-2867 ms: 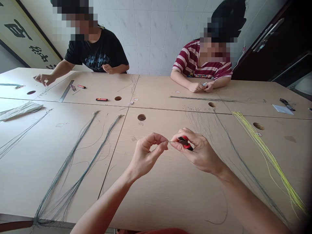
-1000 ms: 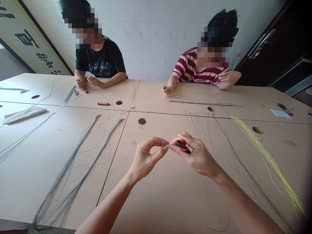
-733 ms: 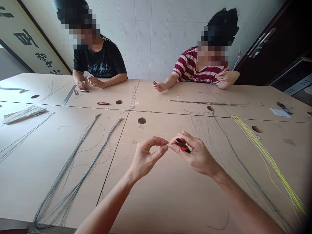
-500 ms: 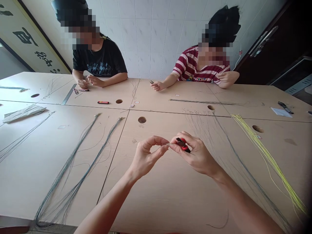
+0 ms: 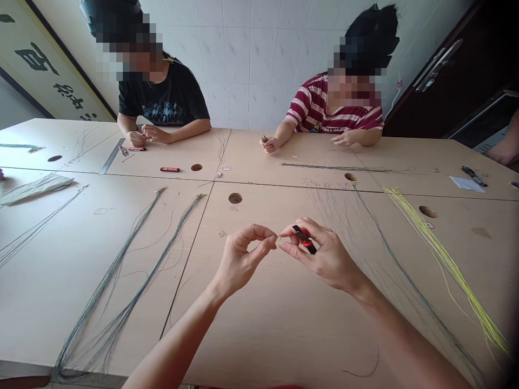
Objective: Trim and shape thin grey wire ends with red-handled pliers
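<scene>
My left hand [image 5: 247, 256] is in a pinch over the middle of the table, thumb and forefinger pressed together. A tiny thin piece shows at its fingertips, too small to name. Close by on the right, my right hand [image 5: 322, 254] keeps a small red-and-black tool [image 5: 305, 237] tucked in its curled fingers. Its thumb and forefinger tips are slightly apart, beside the left fingertips. To the right lie loose thin wires with a grey-blue bundle [image 5: 389, 251] and a yellow wire bundle [image 5: 440, 254]. Two grey-blue wire bundles [image 5: 121, 265] [image 5: 162, 259] lie on the left.
Across the wooden table [image 5: 259, 335] sit a person in black [image 5: 174, 97] and a person in red stripes [image 5: 310, 105]. A red marker-like stick [image 5: 170, 169], round table holes [image 5: 235, 198], a pale bundle [image 5: 38, 188] and a black pen-like object [image 5: 473, 175] also lie around.
My right thumb and forefinger have parted slightly and come away from the left fingertips. The striped-shirt person has lowered one hand to the table. Another person's arm appears at the right edge.
</scene>
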Motion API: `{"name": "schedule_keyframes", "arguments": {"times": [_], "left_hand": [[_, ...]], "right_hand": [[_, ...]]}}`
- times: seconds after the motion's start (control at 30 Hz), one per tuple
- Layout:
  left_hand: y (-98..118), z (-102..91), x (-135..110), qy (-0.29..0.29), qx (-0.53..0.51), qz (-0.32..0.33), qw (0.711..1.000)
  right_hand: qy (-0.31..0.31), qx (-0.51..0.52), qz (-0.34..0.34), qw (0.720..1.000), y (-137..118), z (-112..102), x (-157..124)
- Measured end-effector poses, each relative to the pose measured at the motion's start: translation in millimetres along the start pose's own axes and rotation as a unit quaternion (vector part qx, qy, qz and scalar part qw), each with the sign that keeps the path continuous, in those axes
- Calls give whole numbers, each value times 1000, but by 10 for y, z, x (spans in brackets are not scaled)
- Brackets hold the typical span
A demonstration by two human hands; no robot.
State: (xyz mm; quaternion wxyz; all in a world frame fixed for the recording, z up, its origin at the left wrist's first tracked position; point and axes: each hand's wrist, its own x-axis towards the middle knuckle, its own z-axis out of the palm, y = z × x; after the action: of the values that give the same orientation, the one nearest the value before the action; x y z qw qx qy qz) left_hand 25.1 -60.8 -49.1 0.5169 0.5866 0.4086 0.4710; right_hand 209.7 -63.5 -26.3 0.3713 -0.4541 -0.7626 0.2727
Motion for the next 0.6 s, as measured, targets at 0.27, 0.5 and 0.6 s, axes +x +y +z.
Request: {"name": "schedule_keyframes", "arguments": {"times": [0.27, 0.5, 0.6], "left_hand": [[1, 7, -4, -5, 18, -6, 1000], [24, 23, -28, -8, 12, -5, 1000], [7, 24, -34, -11, -2, -7, 1000]], "right_hand": [[-1, -11, -14, 1000, 6, 6, 22], [-9, 4, 10, 1000, -13, 2, 3], [-9, 0, 11, 1000, -13, -17, -4]]}}
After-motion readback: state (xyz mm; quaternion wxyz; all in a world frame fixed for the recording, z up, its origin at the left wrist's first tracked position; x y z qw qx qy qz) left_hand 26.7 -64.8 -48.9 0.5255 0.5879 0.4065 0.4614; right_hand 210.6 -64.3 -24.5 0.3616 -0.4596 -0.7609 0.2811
